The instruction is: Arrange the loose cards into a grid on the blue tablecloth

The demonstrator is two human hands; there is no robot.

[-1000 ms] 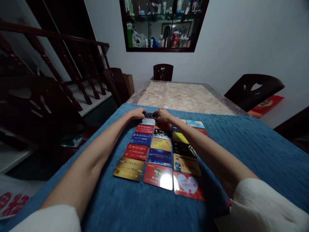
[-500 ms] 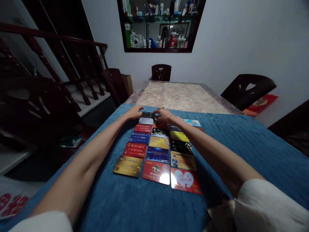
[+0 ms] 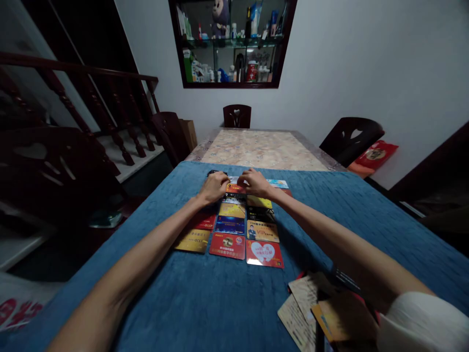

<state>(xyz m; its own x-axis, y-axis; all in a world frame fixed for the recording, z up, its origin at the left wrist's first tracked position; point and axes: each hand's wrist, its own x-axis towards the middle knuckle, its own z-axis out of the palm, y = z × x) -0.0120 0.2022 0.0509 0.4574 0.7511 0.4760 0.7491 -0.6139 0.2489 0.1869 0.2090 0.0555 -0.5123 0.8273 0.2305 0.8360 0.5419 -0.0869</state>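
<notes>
Several plastic cards lie in three columns on a blue cloth (image 3: 205, 303). At the far end of the middle column, a pale card (image 3: 233, 179) shows between my hands. The curled fingers of my left hand (image 3: 214, 187) close on its left edge. My right hand (image 3: 255, 183) pinches at its right edge, with the thumb and finger bent together. Just nearer is an orange-red card (image 3: 234, 188). A black card (image 3: 217, 172) shows beyond my left hand, and a light-blue card (image 3: 277, 184) lies right of my right hand. My left forearm covers part of the left column.
A loose pile of cards (image 3: 300, 313) lies at the near right, partly under my right forearm. Beyond the cloth is the patterned tabletop (image 3: 264, 146). Chairs (image 3: 237, 116) stand around the table, and a wooden railing (image 3: 91, 73) runs along the left.
Both hands have moved from the far end of the left column to that of the middle column. The view has shifted, bringing more of the near-right card pile into sight.
</notes>
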